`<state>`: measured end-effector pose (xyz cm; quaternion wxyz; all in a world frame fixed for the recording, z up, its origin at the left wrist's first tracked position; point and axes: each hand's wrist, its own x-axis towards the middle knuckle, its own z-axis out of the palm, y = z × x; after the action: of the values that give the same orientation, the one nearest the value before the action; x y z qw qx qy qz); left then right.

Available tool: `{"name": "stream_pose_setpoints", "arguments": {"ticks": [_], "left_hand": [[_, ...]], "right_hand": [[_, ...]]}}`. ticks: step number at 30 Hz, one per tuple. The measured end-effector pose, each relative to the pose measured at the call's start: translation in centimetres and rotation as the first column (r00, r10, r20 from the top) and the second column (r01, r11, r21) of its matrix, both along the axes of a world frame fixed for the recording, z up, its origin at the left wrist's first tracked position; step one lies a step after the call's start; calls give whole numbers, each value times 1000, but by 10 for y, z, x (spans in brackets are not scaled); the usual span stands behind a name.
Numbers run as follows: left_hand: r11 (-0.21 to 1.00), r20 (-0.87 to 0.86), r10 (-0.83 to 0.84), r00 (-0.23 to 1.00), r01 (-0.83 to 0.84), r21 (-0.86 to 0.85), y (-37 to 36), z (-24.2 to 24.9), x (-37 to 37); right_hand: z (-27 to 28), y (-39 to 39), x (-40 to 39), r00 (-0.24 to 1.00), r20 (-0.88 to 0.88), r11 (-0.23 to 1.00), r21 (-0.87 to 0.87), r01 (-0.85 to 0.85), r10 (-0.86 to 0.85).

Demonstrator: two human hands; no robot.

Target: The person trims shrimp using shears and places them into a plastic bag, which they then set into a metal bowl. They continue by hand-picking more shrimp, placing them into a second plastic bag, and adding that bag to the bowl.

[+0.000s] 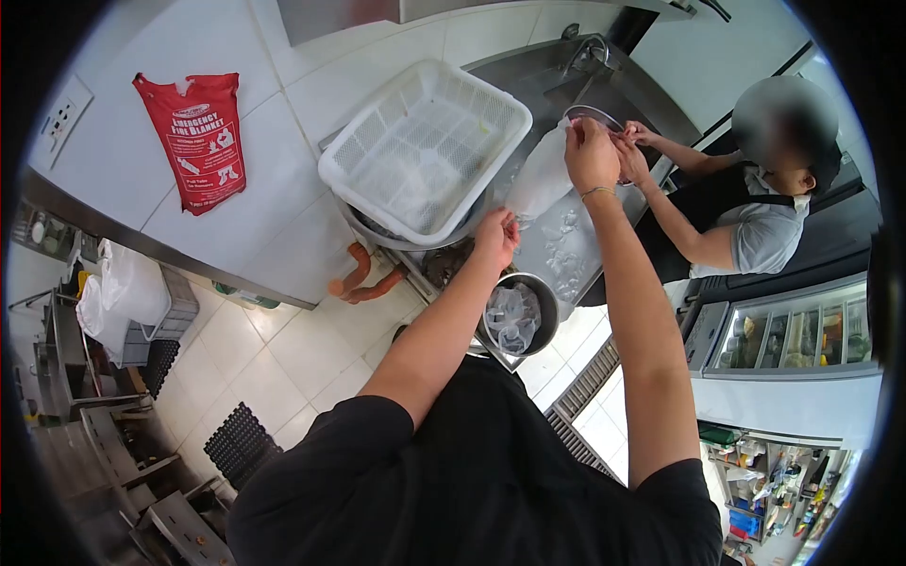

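A whitish, translucent plastic bag (543, 177) stretches between my two hands over the steel counter. My left hand (497, 238) is closed, with its fingers pinched at the bag's lower corner. Higher up, my right hand (592, 156) is closed on the bag's upper end, back of the hand toward me. A co-worker's hands (634, 151) are right beside it, by a round metal bowl (596, 115); what they hold is partly hidden. Below my left hand stands a steel pot (547, 330) with crumpled clear plastic (512, 316) inside.
A white perforated basket (425, 231) rests in a large metal basin left of my hands. Clear pieces (564, 250) lie scattered on the wet counter. Behind are a sink tap (590, 52) and, on the wall, a red fire blanket pouch (201, 141). The co-worker (746, 217) stands at the right.
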<state>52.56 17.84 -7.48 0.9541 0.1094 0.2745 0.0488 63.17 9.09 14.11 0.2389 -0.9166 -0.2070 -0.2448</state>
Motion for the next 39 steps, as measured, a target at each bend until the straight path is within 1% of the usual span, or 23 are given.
{"name": "stream_pose_setpoints", "arguments": {"ticks": [3, 4, 6, 9, 12, 16, 19, 22, 26, 28, 31, 32, 34, 37, 39], "left_hand": [[998, 140, -29, 990, 37, -56, 6, -2, -3], [997, 160, -10, 987, 21, -70, 7, 0, -5], [995, 193, 31, 981, -12, -96, 11, 1, -6], [993, 242, 6, 970, 24, -120, 16, 0, -7], [991, 290, -19, 957, 57, -125, 16, -1, -4], [994, 327, -26, 945, 58, -89, 11, -7, -3], [994, 312, -29, 950, 62, -96, 7, -8, -3], [992, 321, -20, 947, 60, -115, 7, -12, -5], [983, 310, 5, 951, 51, -174, 7, -21, -3], [984, 307, 17, 952, 39, -174, 5, -28, 0], [987, 290, 46, 956, 0, -158, 4, -33, 7], [989, 273, 40, 961, 1, -149, 3, -36, 7], [992, 243, 29, 970, 3, -130, 4, -25, 3], [997, 250, -49, 967, 63, -46, 3, -11, -9], [999, 243, -38, 969, 39, 1, 0, -6, -10]], "right_hand": [[-3, 3, 3, 1000, -2, 999, -39, 29, -30], [-4, 2, 5, 999, 11, 999, -33, 41, -41], [-6, 3, 9, 998, 31, 998, -17, 63, -62], [-7, 4, 13, 994, -37, 994, -56, 97, -99], [-11, 7, 16, 995, -4, 993, -68, 96, -97], [-3, 10, 10, 993, -54, 995, -11, 103, -104], [4, 10, 12, 988, -95, 993, -4, 120, -120], [-1, 4, 25, 991, -107, 996, 36, 82, -77], [-6, 0, 35, 992, -117, 998, 45, 49, -43], [3, 2, 25, 994, -101, 999, 27, 35, -33], [5, 3, 12, 996, -92, 997, 78, -10, 18], [2, 3, 12, 998, -68, 999, 49, 14, -11], [-6, 2, 18, 998, -15, 998, -6, 64, -64], [-11, -1, 20, 994, -54, 990, -115, 86, -93], [-13, -1, 16, 994, -63, 981, -177, 80, -93]]}}
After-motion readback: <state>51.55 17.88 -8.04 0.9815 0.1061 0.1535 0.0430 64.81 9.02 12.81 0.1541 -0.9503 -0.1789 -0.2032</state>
